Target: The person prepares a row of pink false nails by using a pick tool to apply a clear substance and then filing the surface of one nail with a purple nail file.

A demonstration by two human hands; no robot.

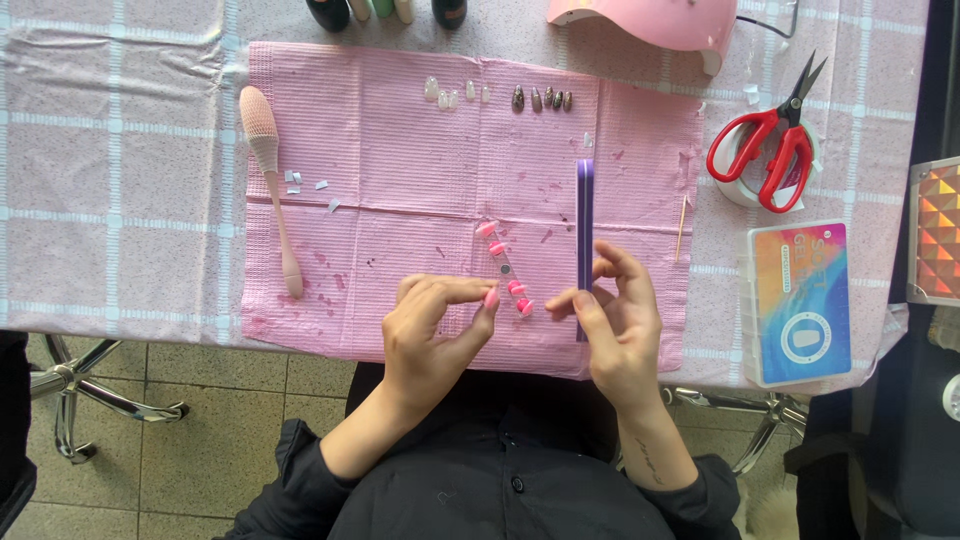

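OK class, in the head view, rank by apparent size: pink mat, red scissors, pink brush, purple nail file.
1. pink mat
2. pink brush
3. and 4. red scissors and purple nail file look too alike in size to rank.

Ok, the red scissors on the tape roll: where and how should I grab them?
Take the red scissors by the looped handles, coming from the near, lower side. The closed blades point up and away toward the far right, and the loops rest on the white tape roll, raised off the cloth.

Right hand [615, 325] pinches the purple nail file [585, 230] on edge; left hand [435, 325] pinches a pink nail tip [491, 297] just left of it.
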